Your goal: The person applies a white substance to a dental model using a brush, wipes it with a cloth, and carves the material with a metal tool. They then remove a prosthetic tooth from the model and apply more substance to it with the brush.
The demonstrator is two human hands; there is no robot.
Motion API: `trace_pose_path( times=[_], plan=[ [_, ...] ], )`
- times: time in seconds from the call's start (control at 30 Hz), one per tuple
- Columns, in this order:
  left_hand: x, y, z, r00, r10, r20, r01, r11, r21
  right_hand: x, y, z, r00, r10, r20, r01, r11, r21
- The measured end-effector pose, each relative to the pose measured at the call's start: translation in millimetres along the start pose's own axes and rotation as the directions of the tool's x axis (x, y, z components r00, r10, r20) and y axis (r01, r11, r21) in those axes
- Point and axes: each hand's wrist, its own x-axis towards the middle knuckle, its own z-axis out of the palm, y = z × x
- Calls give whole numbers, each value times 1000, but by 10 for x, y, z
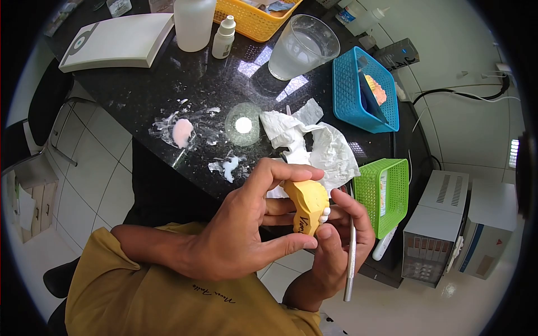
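Observation:
My left hand [230, 229] is closed around a yellow plaster dental model [308, 204], thumb below and fingers above. Dark handwriting runs along the model's side. White false teeth [324, 215] sit at its right edge, and the fingertips of my right hand [336, 241] are close against them. That same hand also grips a slim silver-handled tool [351, 263], which points down past the palm; its working tip cannot be made out. Crumpled white paper [330, 154] lies on the black worktop [207, 95] just beyond the model.
Pink paste [182, 133], a glass disc with white material [243, 125] and a white smear [230, 167] are on the worktop. Behind stand a glass of cloudy liquid [302, 50], bottles [223, 39] and a white box [117, 42]. Blue [347, 103] and green baskets [370, 196] stand right.

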Motion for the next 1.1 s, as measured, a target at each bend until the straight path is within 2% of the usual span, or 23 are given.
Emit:
trace_pose_path(
  times=[0.27,0.33,0.47,0.97,1.1],
  plan=[
    [-1,12,-6,1000,7,10,-7,1000,-5,-12,-20,-5,1000,25,0,-25,1000,-1],
    [2,12,-9,1000,10,14,-10,1000,5,-6,11,-9,1000,-30,1,30,1000,-5],
    [8,-4,-11,999,36,17,-36,999,-6,-20,-26,15,1000,15,-26,-16,1000,-20],
    [4,6,1,1000,21,19,-21,1000,-21,-20,-17,17,998,-42,-35,42,999,-12],
    [2,10,2,1000,16,17,-16,999,-28,-15,-35,47,996,-53,-78,53,999,-8]
  ],
)
